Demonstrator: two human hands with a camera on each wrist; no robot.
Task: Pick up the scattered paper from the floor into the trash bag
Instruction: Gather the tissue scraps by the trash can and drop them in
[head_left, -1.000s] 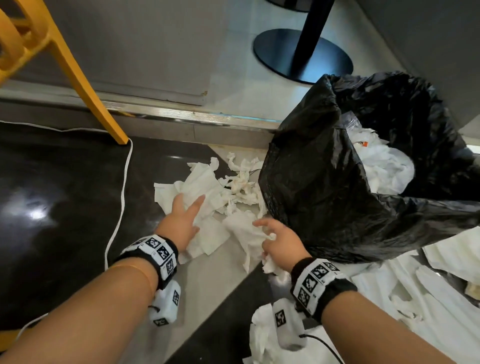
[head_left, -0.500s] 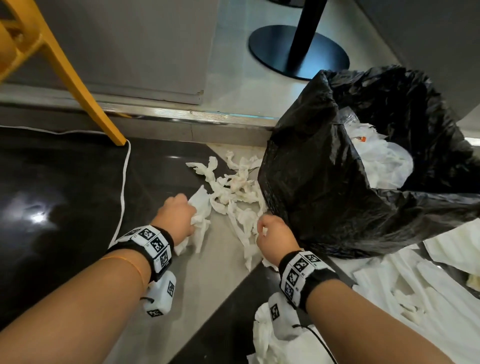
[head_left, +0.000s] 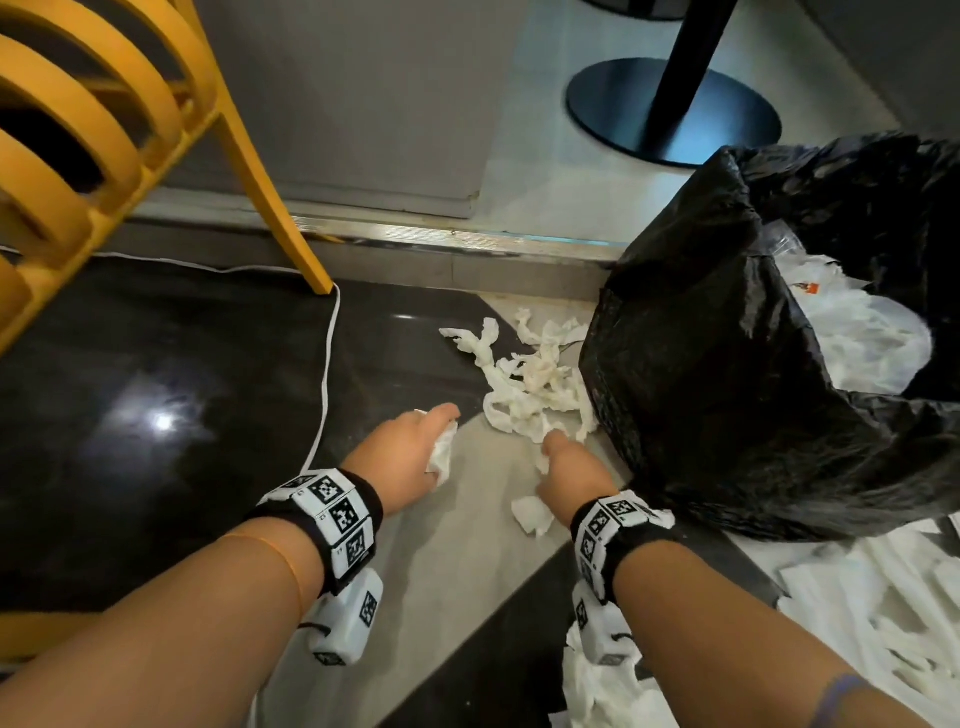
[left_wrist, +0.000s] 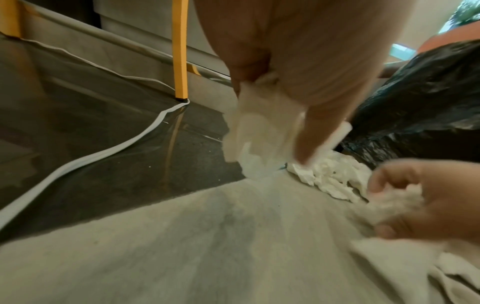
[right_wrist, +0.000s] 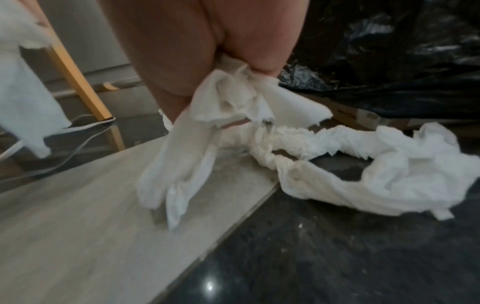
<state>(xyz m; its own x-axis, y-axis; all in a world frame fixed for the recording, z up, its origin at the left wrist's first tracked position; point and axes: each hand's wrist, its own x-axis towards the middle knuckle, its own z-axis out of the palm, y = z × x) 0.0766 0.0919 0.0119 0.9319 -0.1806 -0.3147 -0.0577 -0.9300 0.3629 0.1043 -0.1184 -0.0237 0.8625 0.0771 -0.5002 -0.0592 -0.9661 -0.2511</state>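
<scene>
1. The paper is all thin white tissue, torn and scrunched. The main loose clump (head_left: 535, 379) on the floor is twisted into ropey strands and lies right against the foot of the black trash bag (head_left: 727, 389), straddling the dark glossy tile and the lighter grey strip.
2. The left hand (head_left: 402, 457) is clenched around its own crumpled wad (head_left: 441, 452), and in the left wrist view the tissue hangs out below the fingers, just over the floor.
3. The right hand (head_left: 571, 473) is also gripping tissue. The right wrist view shows a bunch of it (right_wrist: 233, 96) squeezed in the fist with long ragged tails dangling to the grey strip. Its fingertips sit at the near edge of the main clump.
4. Rough count: one big clump on the floor, one small loose scrap (head_left: 532, 514) beside the right wrist, one wad in each hand, so two held. There's another pile (head_left: 602, 686) by the right forearm and a spread of flat sheets (head_left: 883, 613) at the right edge. I can't count single sheets in those.
5. One trash bag, mouth open and slumped, with white paper and plastic (head_left: 862, 332) already inside.
6. Other stuff: one yellow chair (head_left: 104, 130) on the left, one white cable (head_left: 327, 364) running past its leg, and one black round table base (head_left: 670, 109) further back.
</scene>
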